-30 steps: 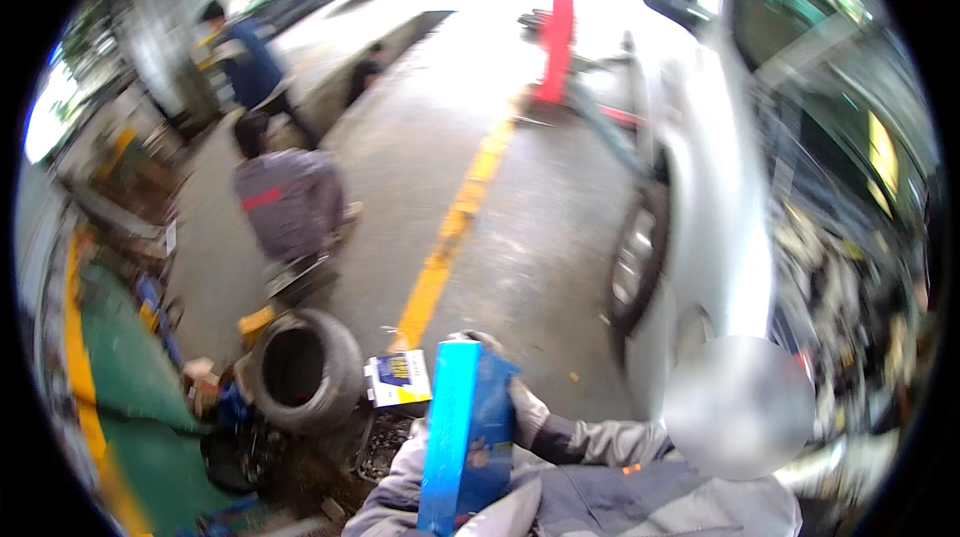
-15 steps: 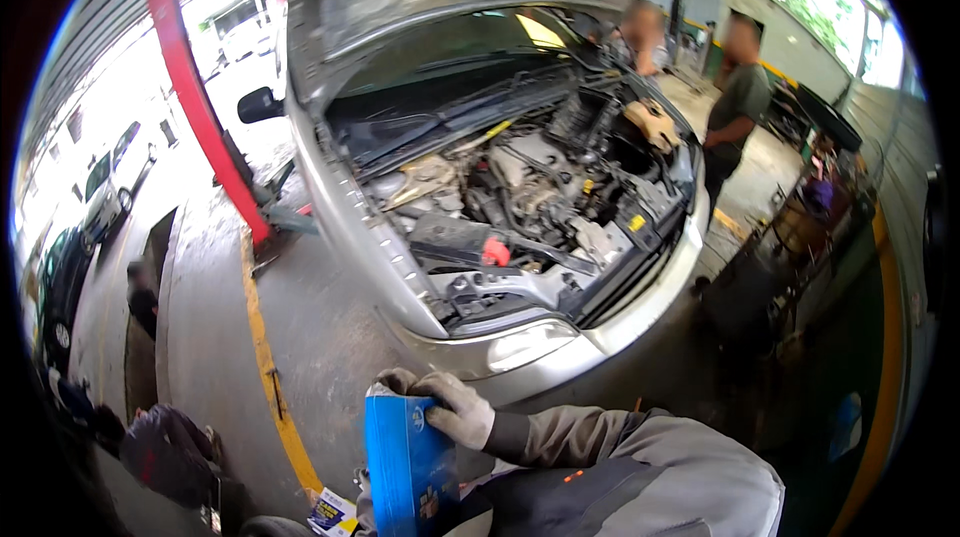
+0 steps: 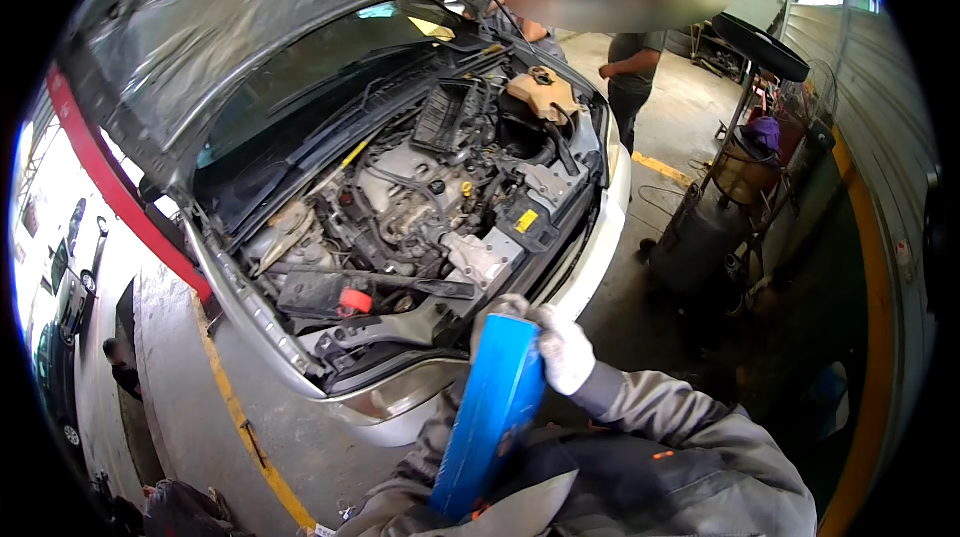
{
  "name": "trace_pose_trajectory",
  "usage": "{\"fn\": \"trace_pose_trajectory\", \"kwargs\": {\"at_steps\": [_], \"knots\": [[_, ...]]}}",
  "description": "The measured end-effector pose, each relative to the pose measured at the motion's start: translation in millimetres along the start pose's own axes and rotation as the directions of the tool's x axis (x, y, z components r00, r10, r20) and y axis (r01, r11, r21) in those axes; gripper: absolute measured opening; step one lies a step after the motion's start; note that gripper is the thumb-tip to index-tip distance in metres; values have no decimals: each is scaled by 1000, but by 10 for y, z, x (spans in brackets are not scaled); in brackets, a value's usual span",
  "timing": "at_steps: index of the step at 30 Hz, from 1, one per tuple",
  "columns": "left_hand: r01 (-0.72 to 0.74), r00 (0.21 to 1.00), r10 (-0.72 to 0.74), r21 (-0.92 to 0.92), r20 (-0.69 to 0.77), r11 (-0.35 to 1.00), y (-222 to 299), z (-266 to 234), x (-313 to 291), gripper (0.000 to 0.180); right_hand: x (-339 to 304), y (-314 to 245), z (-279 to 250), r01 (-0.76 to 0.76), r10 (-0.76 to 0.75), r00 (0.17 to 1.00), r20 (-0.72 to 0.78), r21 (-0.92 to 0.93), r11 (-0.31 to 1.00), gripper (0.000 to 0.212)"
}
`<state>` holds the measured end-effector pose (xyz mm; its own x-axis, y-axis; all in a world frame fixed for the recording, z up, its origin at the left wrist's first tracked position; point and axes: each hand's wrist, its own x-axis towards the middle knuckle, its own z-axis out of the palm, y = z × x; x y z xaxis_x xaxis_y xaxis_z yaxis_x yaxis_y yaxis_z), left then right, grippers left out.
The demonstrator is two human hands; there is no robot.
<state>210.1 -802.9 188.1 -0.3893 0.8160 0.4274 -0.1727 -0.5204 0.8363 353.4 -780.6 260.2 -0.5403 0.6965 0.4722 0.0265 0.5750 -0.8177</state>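
Observation:
A tall blue cardboard box [image 3: 490,407] stands tilted in front of my body, its upper end leaning right. My right hand [image 3: 565,347], in a pale work glove, is closed around its upper right edge. At the top, partly hidden behind the box, my gloved left hand [image 3: 498,309] grips it from the other side. Just beyond the box is a silver car's open engine bay [image 3: 410,192], with the hood [image 3: 270,27] raised. A red cap [image 3: 354,302] sits at the bay's near left, and a tan plastic reservoir [image 3: 542,94] at its far right.
Two people stand beyond the car, one in a dark shirt [image 3: 632,67]. At right are a wheeled dark tank [image 3: 700,237] and a tire [image 3: 760,47]. A red lift post [image 3: 120,177] rises at left, near a yellow floor line [image 3: 245,427]. Someone sits at far left [image 3: 122,369].
My view has swung right. Both hands have brought the blue box up and across to the car's front, and it now leans right. The small packages beside it have left view.

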Motion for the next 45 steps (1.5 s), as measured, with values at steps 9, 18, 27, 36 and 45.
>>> {"fn": "trace_pose_trajectory", "kwargs": {"at_steps": [9,18,27,36,45], "knots": [[326,802,-200,-133,564,936,-1367,1812,938,46,-235,1063,-1669,-249,378,891,-251,425,870,62],[70,807,-43,-23,589,997,-1543,2599,1672,35,340,1691,-2784,-353,325,823,-466,29,935,55],[532,568,-293,-72,769,844,-2667,2269,2535,47,1285,2355,-4219,-509,509,860,23,113,854,77],[741,598,-801,-402,31,538,-3217,808,2575,39,2472,2999,-4370,-502,537,788,-302,190,843,52],[271,962,-214,493,-170,827,-2785,1541,2804,35,3862,3205,-2995,-78,235,846,479,-326,942,47]]}}
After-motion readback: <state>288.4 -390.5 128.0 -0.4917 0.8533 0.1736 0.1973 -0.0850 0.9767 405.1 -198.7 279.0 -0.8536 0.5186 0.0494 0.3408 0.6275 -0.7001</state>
